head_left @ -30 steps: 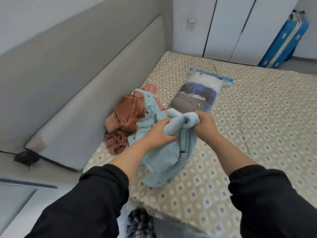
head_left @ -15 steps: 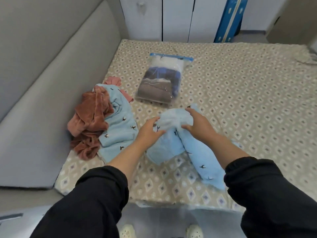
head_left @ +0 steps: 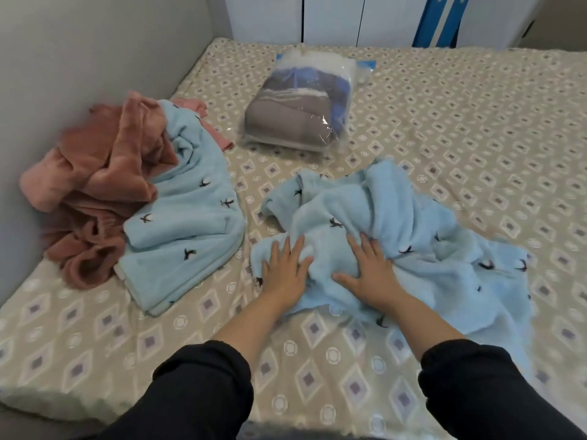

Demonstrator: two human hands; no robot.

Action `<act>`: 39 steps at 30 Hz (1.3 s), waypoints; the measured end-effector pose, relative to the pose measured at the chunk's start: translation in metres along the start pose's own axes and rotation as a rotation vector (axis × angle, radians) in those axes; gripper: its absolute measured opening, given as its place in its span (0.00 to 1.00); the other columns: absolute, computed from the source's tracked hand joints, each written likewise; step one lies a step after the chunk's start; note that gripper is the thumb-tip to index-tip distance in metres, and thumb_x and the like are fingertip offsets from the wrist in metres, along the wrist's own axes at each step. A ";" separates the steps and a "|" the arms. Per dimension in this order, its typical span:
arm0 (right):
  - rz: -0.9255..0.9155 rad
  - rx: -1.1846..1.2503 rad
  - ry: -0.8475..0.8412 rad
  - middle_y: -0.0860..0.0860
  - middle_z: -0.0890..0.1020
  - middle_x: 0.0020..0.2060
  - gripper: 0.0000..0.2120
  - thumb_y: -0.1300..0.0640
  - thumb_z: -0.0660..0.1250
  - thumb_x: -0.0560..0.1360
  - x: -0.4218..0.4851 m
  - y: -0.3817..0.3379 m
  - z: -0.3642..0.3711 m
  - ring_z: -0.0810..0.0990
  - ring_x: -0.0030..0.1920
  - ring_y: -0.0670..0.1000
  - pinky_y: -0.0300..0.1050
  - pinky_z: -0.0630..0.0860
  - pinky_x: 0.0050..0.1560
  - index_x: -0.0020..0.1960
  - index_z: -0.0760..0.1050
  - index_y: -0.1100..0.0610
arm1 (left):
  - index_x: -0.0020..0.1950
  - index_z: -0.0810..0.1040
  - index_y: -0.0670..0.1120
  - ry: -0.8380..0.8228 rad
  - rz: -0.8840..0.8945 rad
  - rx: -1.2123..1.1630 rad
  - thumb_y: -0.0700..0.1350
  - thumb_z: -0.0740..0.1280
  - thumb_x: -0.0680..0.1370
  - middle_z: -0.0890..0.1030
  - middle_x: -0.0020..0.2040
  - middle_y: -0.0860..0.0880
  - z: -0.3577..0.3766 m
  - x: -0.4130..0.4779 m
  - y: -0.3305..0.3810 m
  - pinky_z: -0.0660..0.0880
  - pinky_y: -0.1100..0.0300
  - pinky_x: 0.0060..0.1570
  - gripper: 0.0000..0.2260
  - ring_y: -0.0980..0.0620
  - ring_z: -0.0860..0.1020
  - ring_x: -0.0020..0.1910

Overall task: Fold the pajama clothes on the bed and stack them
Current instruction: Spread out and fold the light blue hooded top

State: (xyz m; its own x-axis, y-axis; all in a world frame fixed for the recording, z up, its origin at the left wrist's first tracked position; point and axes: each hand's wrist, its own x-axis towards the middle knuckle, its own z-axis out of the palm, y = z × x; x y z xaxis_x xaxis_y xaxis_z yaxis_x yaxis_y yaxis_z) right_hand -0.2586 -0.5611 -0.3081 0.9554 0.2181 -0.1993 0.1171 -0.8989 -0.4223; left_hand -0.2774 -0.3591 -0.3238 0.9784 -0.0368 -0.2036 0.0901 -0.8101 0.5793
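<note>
palms [head_left: 286,274] flat on pajama [head_left: 390,211] (blue, crumpled)

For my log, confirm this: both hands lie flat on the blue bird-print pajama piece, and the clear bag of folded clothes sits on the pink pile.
Wrong on one point: the head view shows the clear bag on the bedsheet, apart from the pink pile. The left hand and right hand do lie flat on the blue bird-print pajama piece.
</note>
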 end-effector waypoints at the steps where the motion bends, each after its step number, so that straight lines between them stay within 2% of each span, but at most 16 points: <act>1: -0.021 -0.002 0.072 0.49 0.43 0.78 0.43 0.32 0.60 0.72 0.002 0.006 0.014 0.41 0.77 0.51 0.65 0.50 0.73 0.78 0.43 0.45 | 0.77 0.41 0.58 0.078 0.054 0.052 0.53 0.49 0.84 0.43 0.80 0.52 0.015 0.000 -0.011 0.41 0.47 0.75 0.24 0.50 0.39 0.78; 4: -0.083 -0.031 0.282 0.49 0.47 0.78 0.38 0.34 0.56 0.75 0.005 0.016 0.037 0.45 0.78 0.52 0.62 0.51 0.73 0.78 0.48 0.46 | 0.76 0.44 0.59 0.284 0.189 0.069 0.56 0.45 0.82 0.49 0.79 0.53 0.036 0.006 -0.030 0.43 0.51 0.74 0.23 0.53 0.44 0.78; 8: -0.167 0.033 0.475 0.50 0.57 0.77 0.27 0.42 0.60 0.78 -0.006 0.019 0.051 0.51 0.77 0.52 0.61 0.52 0.73 0.75 0.62 0.50 | 0.77 0.57 0.56 0.312 0.292 -0.032 0.65 0.47 0.76 0.62 0.76 0.52 0.034 -0.003 -0.036 0.46 0.53 0.73 0.31 0.54 0.52 0.76; 11: -0.180 0.031 0.464 0.49 0.56 0.77 0.27 0.40 0.55 0.78 -0.012 0.017 0.052 0.50 0.77 0.51 0.60 0.50 0.73 0.74 0.62 0.50 | 0.77 0.58 0.53 0.239 0.337 0.063 0.69 0.56 0.71 0.62 0.76 0.53 0.028 -0.010 -0.041 0.50 0.50 0.74 0.38 0.53 0.54 0.76; 13: -0.194 0.063 0.422 0.47 0.54 0.77 0.31 0.38 0.52 0.76 -0.015 0.015 0.049 0.47 0.77 0.49 0.58 0.46 0.74 0.76 0.59 0.49 | 0.78 0.56 0.52 0.187 0.347 0.079 0.69 0.63 0.69 0.62 0.76 0.54 0.022 -0.010 -0.041 0.54 0.49 0.74 0.42 0.53 0.54 0.76; 15: -0.196 0.123 0.355 0.44 0.51 0.77 0.33 0.36 0.54 0.75 -0.018 0.014 0.048 0.44 0.76 0.44 0.55 0.43 0.74 0.77 0.54 0.48 | 0.77 0.58 0.52 0.158 0.370 0.097 0.66 0.69 0.67 0.66 0.73 0.53 0.016 -0.012 -0.042 0.62 0.51 0.70 0.43 0.51 0.60 0.74; 18: -0.169 0.142 0.208 0.39 0.46 0.75 0.45 0.30 0.60 0.69 -0.028 0.016 0.049 0.42 0.74 0.38 0.52 0.41 0.75 0.78 0.45 0.46 | 0.74 0.62 0.51 0.159 0.348 0.124 0.61 0.70 0.68 0.75 0.63 0.48 0.012 -0.021 -0.043 0.71 0.53 0.55 0.38 0.46 0.72 0.62; 21: -0.165 0.124 0.112 0.42 0.44 0.77 0.54 0.31 0.69 0.66 -0.038 0.014 0.047 0.44 0.76 0.44 0.55 0.45 0.76 0.78 0.41 0.47 | 0.77 0.54 0.59 0.182 0.275 0.209 0.50 0.65 0.74 0.79 0.55 0.44 0.007 -0.030 -0.040 0.69 0.56 0.41 0.34 0.41 0.77 0.52; 23: -0.159 0.140 0.104 0.47 0.48 0.78 0.54 0.33 0.71 0.65 -0.047 0.007 0.044 0.49 0.77 0.48 0.57 0.51 0.75 0.79 0.42 0.48 | 0.77 0.55 0.61 0.173 0.200 0.169 0.46 0.62 0.75 0.80 0.57 0.45 0.000 -0.042 -0.038 0.67 0.58 0.42 0.32 0.41 0.78 0.53; 25: -0.209 0.221 0.092 0.46 0.53 0.77 0.53 0.37 0.74 0.66 -0.065 -0.003 0.039 0.54 0.76 0.49 0.55 0.55 0.74 0.78 0.45 0.49 | 0.73 0.66 0.60 0.159 0.186 0.025 0.47 0.66 0.75 0.81 0.58 0.49 -0.008 -0.066 -0.035 0.67 0.62 0.45 0.26 0.45 0.78 0.56; 28: -0.298 0.431 0.051 0.42 0.51 0.76 0.57 0.45 0.79 0.64 -0.088 -0.014 0.031 0.52 0.77 0.46 0.44 0.56 0.74 0.78 0.43 0.49 | 0.57 0.81 0.61 0.147 0.278 -0.124 0.50 0.68 0.72 0.84 0.51 0.56 -0.021 -0.100 -0.024 0.72 0.61 0.45 0.14 0.54 0.80 0.51; 30: -0.367 0.446 0.110 0.44 0.53 0.77 0.57 0.48 0.81 0.63 -0.104 -0.021 0.023 0.53 0.76 0.45 0.45 0.58 0.74 0.79 0.45 0.50 | 0.49 0.82 0.64 0.147 0.319 -0.194 0.52 0.66 0.69 0.84 0.44 0.61 -0.037 -0.125 -0.010 0.77 0.57 0.46 0.12 0.59 0.80 0.47; 32: -0.399 0.393 0.223 0.44 0.58 0.74 0.52 0.52 0.80 0.63 -0.116 -0.029 0.021 0.56 0.76 0.47 0.46 0.60 0.72 0.77 0.52 0.52 | 0.48 0.84 0.59 0.144 0.360 -0.257 0.50 0.69 0.69 0.84 0.42 0.62 -0.052 -0.144 0.001 0.78 0.56 0.47 0.10 0.59 0.81 0.47; 34: -0.386 0.413 0.306 0.40 0.63 0.68 0.42 0.56 0.78 0.65 -0.133 -0.041 0.019 0.61 0.72 0.42 0.40 0.62 0.68 0.74 0.60 0.51 | 0.48 0.86 0.53 0.131 0.405 -0.281 0.44 0.74 0.69 0.83 0.41 0.61 -0.066 -0.161 0.011 0.78 0.55 0.48 0.09 0.58 0.81 0.47; 36: -0.394 0.467 0.319 0.36 0.73 0.60 0.28 0.58 0.76 0.68 -0.149 -0.050 0.015 0.71 0.59 0.32 0.32 0.69 0.56 0.64 0.70 0.44 | 0.46 0.86 0.53 0.120 0.436 -0.304 0.41 0.77 0.68 0.83 0.40 0.62 -0.078 -0.178 0.020 0.78 0.58 0.47 0.10 0.61 0.81 0.45; 39: -0.352 0.541 0.269 0.42 0.82 0.40 0.08 0.59 0.74 0.71 -0.175 -0.060 0.008 0.79 0.39 0.40 0.30 0.71 0.36 0.47 0.80 0.49 | 0.46 0.83 0.54 0.229 0.422 -0.405 0.41 0.78 0.68 0.82 0.42 0.63 -0.089 -0.195 0.026 0.74 0.70 0.43 0.11 0.67 0.79 0.44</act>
State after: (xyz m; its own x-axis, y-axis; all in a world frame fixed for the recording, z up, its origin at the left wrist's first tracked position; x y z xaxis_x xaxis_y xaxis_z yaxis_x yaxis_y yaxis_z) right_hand -0.4349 -0.5420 -0.2546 0.9274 0.2977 0.2266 0.3476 -0.4612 -0.8164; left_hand -0.4495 -0.3210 -0.1985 0.9562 -0.1424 0.2559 -0.2928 -0.4654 0.8353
